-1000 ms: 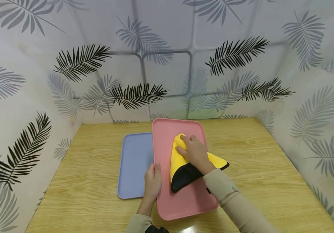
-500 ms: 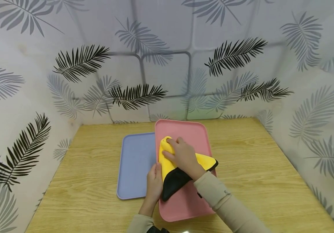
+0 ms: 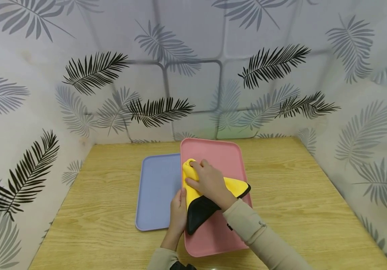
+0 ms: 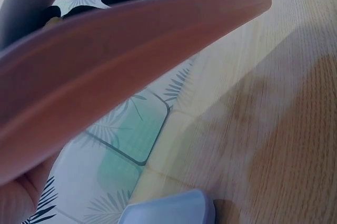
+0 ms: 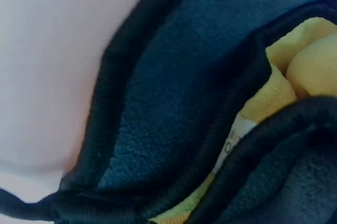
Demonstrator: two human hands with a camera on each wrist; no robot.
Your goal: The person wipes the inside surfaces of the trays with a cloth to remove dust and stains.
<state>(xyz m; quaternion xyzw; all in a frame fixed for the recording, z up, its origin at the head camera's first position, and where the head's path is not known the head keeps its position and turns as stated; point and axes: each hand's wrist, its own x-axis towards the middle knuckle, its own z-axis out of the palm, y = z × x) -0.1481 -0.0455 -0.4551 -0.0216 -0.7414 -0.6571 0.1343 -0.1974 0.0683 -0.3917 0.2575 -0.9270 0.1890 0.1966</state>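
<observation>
My left hand (image 3: pixel 178 213) grips the left edge of a pink tray (image 3: pixel 220 236), raised off the table and tilted toward me. In the left wrist view the tray's side (image 4: pixel 131 50) crosses the picture, with part of the left hand (image 4: pixel 18 197) at its lower left. On the tray's face, my right hand (image 3: pixel 211 182) holds a folded cleaning cloth (image 3: pixel 201 212), yellow on one side and dark on the other with black edging. The cloth lies along the tray's left rim, near the left fingers. Up close in the right wrist view, the cloth (image 5: pixel 174 92) shows a small white tag.
A blue tray (image 3: pixel 156 195) lies on the wooden table (image 3: pixel 99 210), partly covered by the pink one in the head view. Its corner (image 4: pixel 168 211) also shows low in the left wrist view. Leaf-patterned sheeting (image 3: pixel 193 93) encloses the table behind and at both sides.
My right hand has slid the cloth leftward and slightly down across the pink tray, up to its left rim. The pink tray has shifted slightly right, while the blue one stays put.
</observation>
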